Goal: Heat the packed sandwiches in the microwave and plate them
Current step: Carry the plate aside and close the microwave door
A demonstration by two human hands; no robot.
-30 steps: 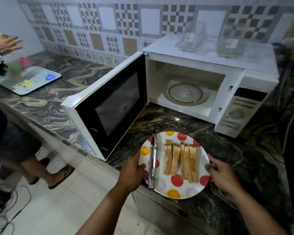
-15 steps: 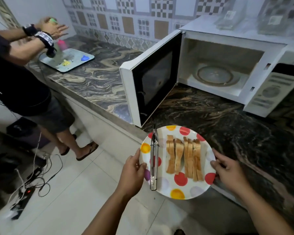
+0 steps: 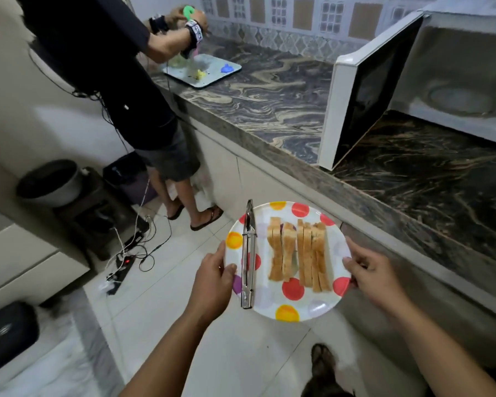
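Head view: my left hand (image 3: 212, 277) and my right hand (image 3: 370, 275) each clamp an edge of the polka-dot plate (image 3: 312, 306), thumbs on top of the rim, other fingers underneath and mostly hidden. Plate is in the air over the white floor tiles (image 3: 241, 353), in front of the counter edge, not touching the marble counter (image 3: 272, 101). Sandwiches (image 3: 299, 253) sit on the plate, cut pieces standing on edge in two clusters side by side, right of centre. Metal tongs (image 3: 248, 253) lie flat on the left part of the plate, arms closed together, handle end poking just past the near rim next to my left thumb. Microwave (image 3: 455, 81) is up right on the counter, door (image 3: 364, 90) swung wide open, glass turntable (image 3: 467, 98) visible inside, cavity looks bare. Second person (image 3: 103, 67) in dark shirt stands at the far left end of the counter, both hands raised over a light blue tray (image 3: 206, 73) holding something green; can't tell what. Cables and power strip (image 3: 123, 265) on the floor at left.
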